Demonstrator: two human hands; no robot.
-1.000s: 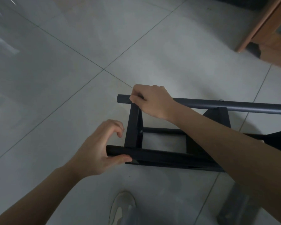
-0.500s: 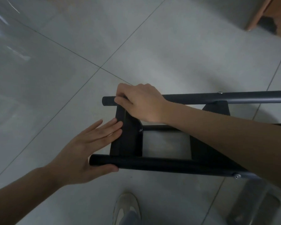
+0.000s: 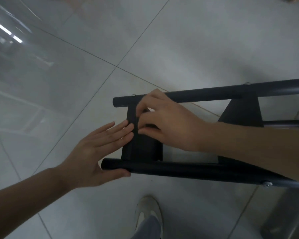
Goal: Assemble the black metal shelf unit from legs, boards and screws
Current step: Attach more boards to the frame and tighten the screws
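Head view: left hand (image 3: 93,152) flat against board (image 3: 141,145); right hand (image 3: 164,123) curled on it; shoe (image 3: 148,213) below.

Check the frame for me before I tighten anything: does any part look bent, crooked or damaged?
Nothing stands out. The end board sits squarely between the far leg and the near leg, which look straight. The left hand lies flat against the board; the right hand hides part of it, so that patch is unchecked.
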